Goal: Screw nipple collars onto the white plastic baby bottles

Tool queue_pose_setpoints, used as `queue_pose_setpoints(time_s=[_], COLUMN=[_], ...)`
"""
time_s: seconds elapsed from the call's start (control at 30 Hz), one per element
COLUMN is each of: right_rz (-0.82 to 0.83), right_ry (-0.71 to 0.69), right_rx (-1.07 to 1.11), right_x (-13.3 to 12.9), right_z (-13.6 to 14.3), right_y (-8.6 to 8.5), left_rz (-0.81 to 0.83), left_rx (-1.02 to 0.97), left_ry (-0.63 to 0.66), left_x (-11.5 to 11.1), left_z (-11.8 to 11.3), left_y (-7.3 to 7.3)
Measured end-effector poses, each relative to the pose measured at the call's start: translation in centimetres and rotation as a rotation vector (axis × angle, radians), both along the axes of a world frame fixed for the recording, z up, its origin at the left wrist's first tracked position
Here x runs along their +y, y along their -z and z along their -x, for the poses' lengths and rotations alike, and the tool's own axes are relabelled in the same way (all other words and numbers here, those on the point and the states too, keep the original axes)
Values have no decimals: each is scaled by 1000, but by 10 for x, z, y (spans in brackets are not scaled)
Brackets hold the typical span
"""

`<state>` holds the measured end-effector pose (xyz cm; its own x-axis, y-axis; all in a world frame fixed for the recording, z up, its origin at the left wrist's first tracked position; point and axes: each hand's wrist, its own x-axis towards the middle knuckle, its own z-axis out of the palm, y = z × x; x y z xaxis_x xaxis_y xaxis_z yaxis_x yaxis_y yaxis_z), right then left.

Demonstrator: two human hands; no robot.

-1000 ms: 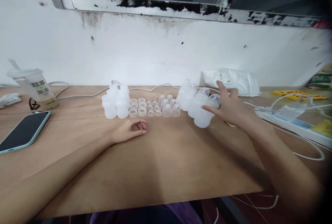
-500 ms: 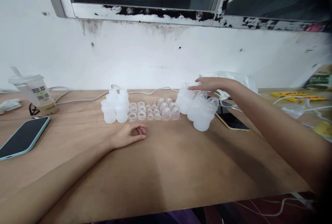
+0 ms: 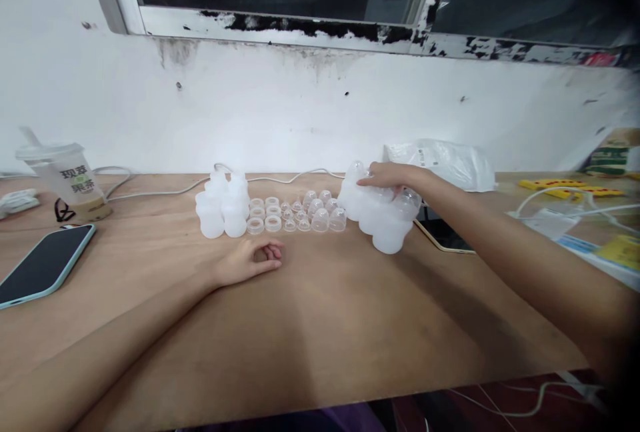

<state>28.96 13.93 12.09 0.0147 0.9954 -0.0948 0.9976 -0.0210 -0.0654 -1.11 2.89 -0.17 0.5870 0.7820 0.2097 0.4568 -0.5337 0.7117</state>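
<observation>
On the table (image 3: 325, 312) from left to right, phone (image 3: 47, 264) before cup (image 3: 80, 179), bottles (image 3: 235, 217), rings (image 3: 273, 228) in 2 columns, teats (image 3: 301, 217), caps (image 3: 321, 220), capped bottles (image 3: 384, 222) under the right hand (image 3: 387, 173), bag (image 3: 445, 162) behind, left hand (image 3: 251, 261) in front of the rings

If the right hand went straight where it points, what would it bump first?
Probably the clear domed cap on the bottle just left of the right hand; depth is unclear, so they may be touching.
</observation>
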Motion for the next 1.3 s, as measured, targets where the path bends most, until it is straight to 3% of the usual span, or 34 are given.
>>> queue_pose_setpoints(time_s=[0.27,0.33,0.43,0.5,0.6,0.7,0.77,0.83,1.3], right_rz=[26,-92,-507,-598,-427,-296,-264,-267,-300], right_ry=[-7,-25,-154,-381,-775,-944,-927,-877,-862], right_rx=[18,-19,-34,49,201,301,338,327,287], right_x=[7,-4,-37,-65,-99,-110,-107,-102,-100], right_z=[-5,2,32,61,99,117,117,114,114], right_y=[0,-3,4,24,73,120,138,145,141], left_rz=[-7,-45,-150,-245,-356,-383,-383,-371,-359], left_rx=[8,30,118,198,269,305,347,386,400], left_ry=[6,-15,-82,-103,-52,23,36,17,-17], left_x=[2,1,-1,-2,-4,-3,-2,-1,1], left_z=[1,2,2,2,0,0,0,1,3], left_y=[3,4,6,7,7,6,6,8,11])
